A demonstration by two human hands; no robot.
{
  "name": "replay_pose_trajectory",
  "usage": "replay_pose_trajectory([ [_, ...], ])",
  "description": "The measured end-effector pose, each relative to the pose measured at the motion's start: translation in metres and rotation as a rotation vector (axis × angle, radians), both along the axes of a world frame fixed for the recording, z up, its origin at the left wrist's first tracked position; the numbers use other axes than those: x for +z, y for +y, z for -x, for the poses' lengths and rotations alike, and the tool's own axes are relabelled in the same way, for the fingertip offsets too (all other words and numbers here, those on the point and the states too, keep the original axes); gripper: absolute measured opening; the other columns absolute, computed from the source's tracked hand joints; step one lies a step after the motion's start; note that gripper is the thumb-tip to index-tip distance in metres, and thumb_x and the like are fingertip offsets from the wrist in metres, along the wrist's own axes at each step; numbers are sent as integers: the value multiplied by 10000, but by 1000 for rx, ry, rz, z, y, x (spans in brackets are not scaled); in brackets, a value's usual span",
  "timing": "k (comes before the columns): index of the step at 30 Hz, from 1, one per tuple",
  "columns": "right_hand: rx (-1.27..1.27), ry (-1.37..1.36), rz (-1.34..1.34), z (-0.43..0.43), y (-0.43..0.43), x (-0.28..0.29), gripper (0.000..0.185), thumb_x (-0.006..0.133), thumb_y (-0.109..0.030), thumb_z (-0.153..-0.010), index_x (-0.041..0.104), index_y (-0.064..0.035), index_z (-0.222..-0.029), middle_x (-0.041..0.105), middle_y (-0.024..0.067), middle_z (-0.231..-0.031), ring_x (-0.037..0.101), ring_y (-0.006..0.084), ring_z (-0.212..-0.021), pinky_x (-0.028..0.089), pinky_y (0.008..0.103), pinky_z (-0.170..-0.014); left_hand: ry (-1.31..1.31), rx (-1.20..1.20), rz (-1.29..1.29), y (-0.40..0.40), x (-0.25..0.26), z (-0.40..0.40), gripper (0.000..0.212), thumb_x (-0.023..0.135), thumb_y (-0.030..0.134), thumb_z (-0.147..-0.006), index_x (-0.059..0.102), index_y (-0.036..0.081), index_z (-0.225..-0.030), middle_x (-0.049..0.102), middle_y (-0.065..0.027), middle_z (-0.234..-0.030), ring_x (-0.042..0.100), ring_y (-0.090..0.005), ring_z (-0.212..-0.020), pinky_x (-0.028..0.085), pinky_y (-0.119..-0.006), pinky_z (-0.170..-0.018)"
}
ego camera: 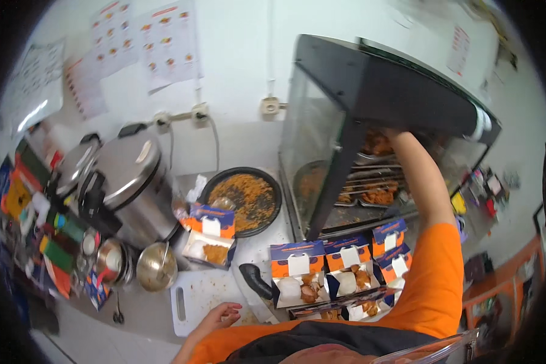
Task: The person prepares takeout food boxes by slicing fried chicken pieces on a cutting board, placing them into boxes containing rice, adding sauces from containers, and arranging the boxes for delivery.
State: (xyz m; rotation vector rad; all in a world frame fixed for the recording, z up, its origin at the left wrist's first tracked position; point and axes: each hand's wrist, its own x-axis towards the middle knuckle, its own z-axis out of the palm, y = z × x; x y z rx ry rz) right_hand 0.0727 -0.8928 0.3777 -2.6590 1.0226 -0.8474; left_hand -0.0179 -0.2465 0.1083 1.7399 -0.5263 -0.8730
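Note:
My left hand (220, 315) hovers over the near edge of a white cutting board (200, 295), holding nothing, its fingers loosely bent and apart. To its right lies a cleaver (255, 283) with a black handle, its wide blade resting on the board. My right arm reaches into a black glass-sided food warmer (321, 132); the cabinet's top hides most of my right hand (392, 133). Beside that hand, fried chicken (376, 143) sits in a metal tray on the upper rack. More fried chicken (380, 193) lies in trays below.
Open meal boxes (296, 259) with rice and chicken stand before the warmer. Another open box (209, 236) sits by a black round pan of orange crumbs (250, 200). Leftward are a metal bowl (157, 266), scissors (118, 314) and large steel pots (132, 182).

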Motion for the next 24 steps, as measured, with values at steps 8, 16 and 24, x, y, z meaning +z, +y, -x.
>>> replay_pose_trajectory([
  [8,76,-181,-71,8,-26,-34,425,484,-278,-925,488,-83,-1302,481,171,-1340,468,290,-1242,454,418,-961,-57,77,48,28,-11,13,379,637,288,-905,565,51,-1192,611,-95,-1083,588,-190,-1001,458,-336,-869],
  [16,297,-694,-500,52,-54,-38,451,471,-286,-934,458,-86,-1337,458,167,-1367,445,289,-1266,448,418,-978,-145,74,93,51,-19,13,342,615,210,-913,550,40,-1203,601,-94,-1130,563,-193,-1040,441,-332,-922],
  [24,462,-1126,-858,162,92,-112,401,489,-303,-936,488,-86,-1274,493,145,-1306,473,268,-1205,459,409,-947,-147,64,80,104,-10,4,337,613,201,-904,547,67,-1206,579,-85,-1159,565,-198,-1058,427,-340,-922],
])
